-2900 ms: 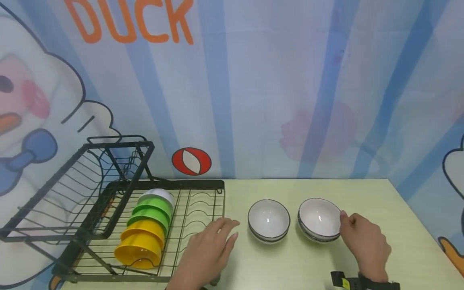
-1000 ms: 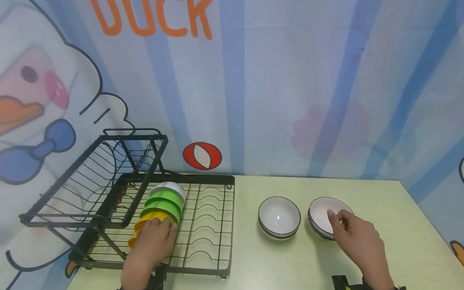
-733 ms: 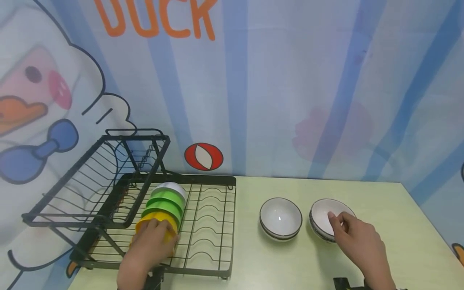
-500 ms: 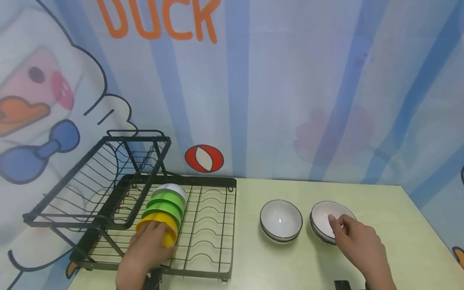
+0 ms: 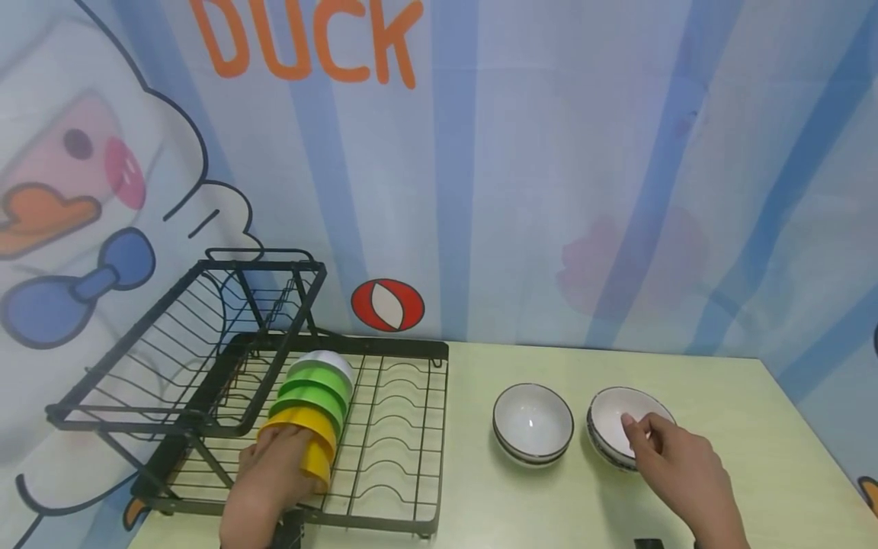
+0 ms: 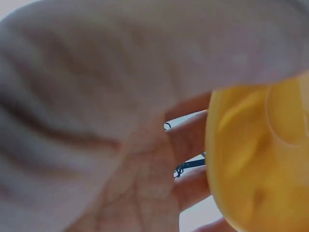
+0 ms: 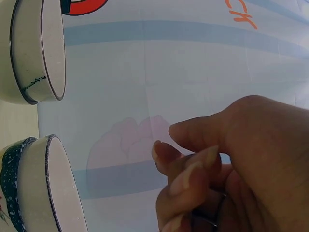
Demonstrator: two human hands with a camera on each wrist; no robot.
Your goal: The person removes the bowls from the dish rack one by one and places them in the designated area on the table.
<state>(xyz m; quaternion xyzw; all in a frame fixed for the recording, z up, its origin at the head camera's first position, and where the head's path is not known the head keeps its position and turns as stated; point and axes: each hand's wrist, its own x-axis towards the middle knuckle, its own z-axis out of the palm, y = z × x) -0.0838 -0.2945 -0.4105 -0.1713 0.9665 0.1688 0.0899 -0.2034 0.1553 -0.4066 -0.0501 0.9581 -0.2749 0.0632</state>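
1. Left hand (image 5: 270, 469) has its fingers curled over the front yellow bowl (image 5: 316, 467). From the left wrist it's pinched between thumb and fingers, and you can see gaps between those fingers, so they're a bit spread.
2. That bowl is at the near end of a row tipped on edge in the lower level of the black wire dish rack (image 5: 384, 348). Can't tell if it's touching the wires, the hand covers too much.
3. Right behind it, going back: rear yellow bowl (image 5: 314, 418), two green bowls (image 5: 312, 395), then a white bowl (image 5: 333, 359), all tucked close together.
4. Right hand (image 5: 686, 469) hangs by the right bowl stack (image 5: 613, 415), fingers loosely curled, thumb tip near the index but not touching it. Right wrist cam shows it apart from the bowls.
5. Left bowl stack (image 5: 533, 419) sits upright between rack and right stack, dark-rimmed, on the pale table (image 5: 521, 507).
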